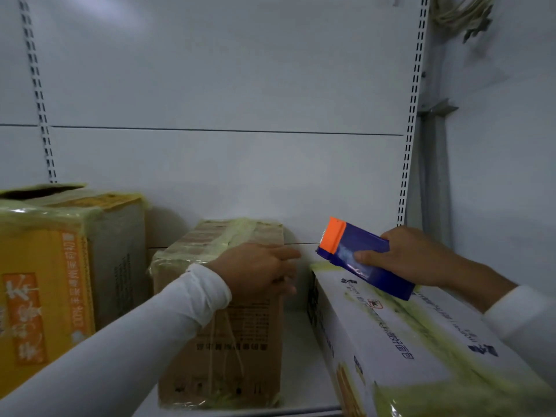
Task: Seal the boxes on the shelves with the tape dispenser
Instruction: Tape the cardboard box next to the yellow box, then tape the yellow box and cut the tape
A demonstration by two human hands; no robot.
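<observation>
Three boxes stand on the white shelf. A brown cardboard box in the middle carries yellowish tape across its top. My left hand rests on its top right edge, fingers curled over the corner. To the right lies a white printed box with yellow-green tape along its top. My right hand grips a blue tape dispenser with an orange cutter end. The dispenser is tilted, its lower end touching the far end of the white box.
A yellow-orange box with taped flaps stands at the left. The white back panel has slotted uprights on both sides. A coil of cord hangs at the top right. A narrow gap separates the brown and white boxes.
</observation>
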